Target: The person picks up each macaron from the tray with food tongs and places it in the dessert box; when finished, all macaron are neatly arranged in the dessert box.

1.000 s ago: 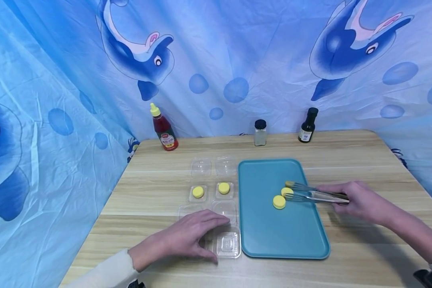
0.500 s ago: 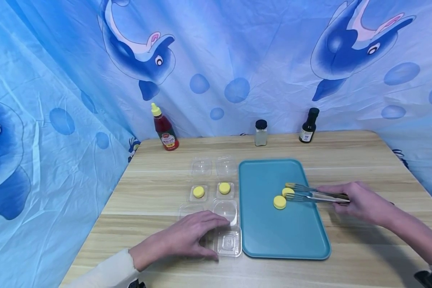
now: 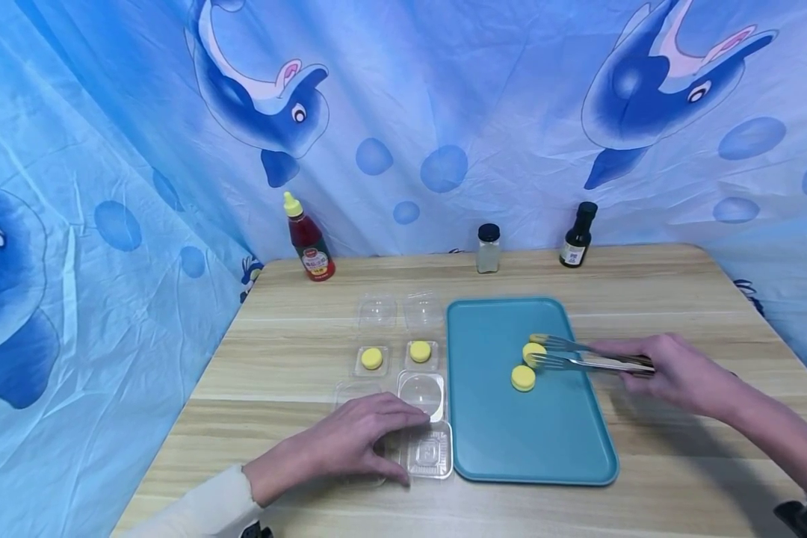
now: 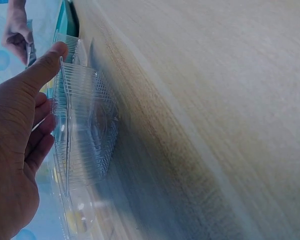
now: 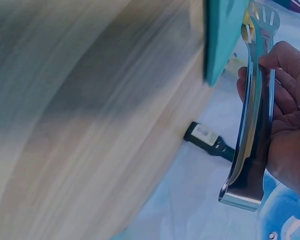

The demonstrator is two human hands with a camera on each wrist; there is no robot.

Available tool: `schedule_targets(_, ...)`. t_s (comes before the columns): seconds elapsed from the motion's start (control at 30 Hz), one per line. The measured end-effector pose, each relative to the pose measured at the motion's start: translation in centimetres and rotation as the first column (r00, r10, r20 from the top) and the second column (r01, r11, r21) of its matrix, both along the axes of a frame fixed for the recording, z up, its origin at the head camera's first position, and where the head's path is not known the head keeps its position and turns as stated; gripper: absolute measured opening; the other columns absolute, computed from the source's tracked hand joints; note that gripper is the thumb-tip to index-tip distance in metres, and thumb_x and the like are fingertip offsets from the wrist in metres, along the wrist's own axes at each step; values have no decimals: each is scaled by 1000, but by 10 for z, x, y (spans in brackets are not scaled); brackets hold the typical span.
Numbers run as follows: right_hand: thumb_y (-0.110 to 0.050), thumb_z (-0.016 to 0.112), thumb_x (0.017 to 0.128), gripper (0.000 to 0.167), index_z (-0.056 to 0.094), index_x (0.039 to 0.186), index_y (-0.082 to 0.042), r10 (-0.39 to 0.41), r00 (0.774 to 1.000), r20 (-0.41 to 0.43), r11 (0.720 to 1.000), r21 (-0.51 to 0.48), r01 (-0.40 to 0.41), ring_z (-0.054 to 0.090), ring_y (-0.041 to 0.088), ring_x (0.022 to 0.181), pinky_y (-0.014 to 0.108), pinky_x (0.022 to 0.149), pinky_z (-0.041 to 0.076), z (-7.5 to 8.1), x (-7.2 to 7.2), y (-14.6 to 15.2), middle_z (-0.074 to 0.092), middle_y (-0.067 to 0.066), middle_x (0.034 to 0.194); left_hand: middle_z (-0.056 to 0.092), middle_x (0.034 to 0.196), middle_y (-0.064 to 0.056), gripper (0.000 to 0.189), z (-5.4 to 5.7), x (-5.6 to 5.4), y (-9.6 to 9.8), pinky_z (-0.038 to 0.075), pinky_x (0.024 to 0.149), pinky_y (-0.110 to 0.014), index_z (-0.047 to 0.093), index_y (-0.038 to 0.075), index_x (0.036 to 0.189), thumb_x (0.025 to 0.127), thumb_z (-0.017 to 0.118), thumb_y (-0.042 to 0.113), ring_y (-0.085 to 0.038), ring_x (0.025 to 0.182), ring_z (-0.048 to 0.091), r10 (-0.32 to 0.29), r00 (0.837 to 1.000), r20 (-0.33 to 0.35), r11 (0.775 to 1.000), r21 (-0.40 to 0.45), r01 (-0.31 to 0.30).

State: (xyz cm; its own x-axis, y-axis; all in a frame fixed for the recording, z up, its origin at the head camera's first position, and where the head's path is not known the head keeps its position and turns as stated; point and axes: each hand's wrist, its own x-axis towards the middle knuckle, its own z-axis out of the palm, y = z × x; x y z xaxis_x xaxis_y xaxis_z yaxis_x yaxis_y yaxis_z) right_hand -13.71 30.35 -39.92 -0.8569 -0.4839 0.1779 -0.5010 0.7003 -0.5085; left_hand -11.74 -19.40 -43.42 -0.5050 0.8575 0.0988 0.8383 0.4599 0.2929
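Observation:
My right hand grips metal serving tongs, whose fork-like tips reach over the teal tray. Between the tips sits a yellow macaron; a second macaron lies just in front of it on the tray. My left hand arches loosely over the clear plastic boxes left of the tray, partly hiding one. In the left wrist view its thumb lies at the rim of a clear box. Beside that hand stands an opened box with its lid folded back.
Farther back, two opened clear boxes hold one macaron each, a left macaron and a right macaron. Along the table's back edge stand a red sauce bottle, a black-capped glass jar and a dark bottle. A dolphin-print curtain hangs behind.
The tongs have shifted slightly left and away from me, and the macaron between their tips has moved with them. My left hand has stayed over the boxes.

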Motion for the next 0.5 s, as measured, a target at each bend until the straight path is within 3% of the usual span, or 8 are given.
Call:
schedule_targets(0.07, 13, 83, 80, 57, 75, 133, -5, 13, 999, -35, 1000, 9, -13, 45, -2, 61, 22, 45, 41, 4, 1, -5, 77, 16, 119, 63, 148, 5, 87, 0, 0, 0, 48, 115, -38, 60, 16, 151, 82, 82, 64, -14, 134, 58, 0, 1000, -1, 1000, 1, 0)
schedule_targets(0.13, 11, 84, 81, 58, 74, 135, -7, 23, 1000, -14, 1000, 17, -23, 48, -1, 64, 22, 46, 42, 9, 2, -12, 77, 15, 121, 63, 148, 5, 87, 0, 0, 0, 48, 115, -38, 60, 15, 150, 82, 82, 63, -13, 134, 59, -1, 1000, -3, 1000, 3, 1)
schedule_targets(0.23, 6, 86, 82, 59, 73, 138, -11, 51, 998, 20, 998, 31, -52, 64, 2, 80, 21, 56, 52, 17, 5, -26, 75, 12, 127, 64, 147, 5, 87, 0, -1, 0, 49, 114, -37, 61, 16, 150, 81, 83, 64, -13, 133, 59, 0, 1000, -2, 1000, 3, 0)
schedule_targets(0.33, 4, 86, 84, 61, 72, 140, -15, 107, 993, 56, 994, 24, -108, 68, 7, 98, 22, 64, 57, 24, 10, -41, 73, 11, 134, 64, 147, 6, 86, 0, 0, 0, 49, 114, -37, 61, 16, 150, 82, 82, 63, -13, 133, 59, 3, 1000, 4, 1000, 2, -3)
schedule_targets(0.5, 7, 82, 84, 61, 71, 141, -15, 208, 973, 105, 978, -10, -208, 63, 6, 90, 21, 57, 53, 30, 20, -69, 71, 14, 135, 63, 147, 6, 86, -1, 0, 0, 49, 114, -38, 60, 17, 151, 83, 81, 64, -13, 133, 58, 14, 1000, 21, 1000, -5, -14)
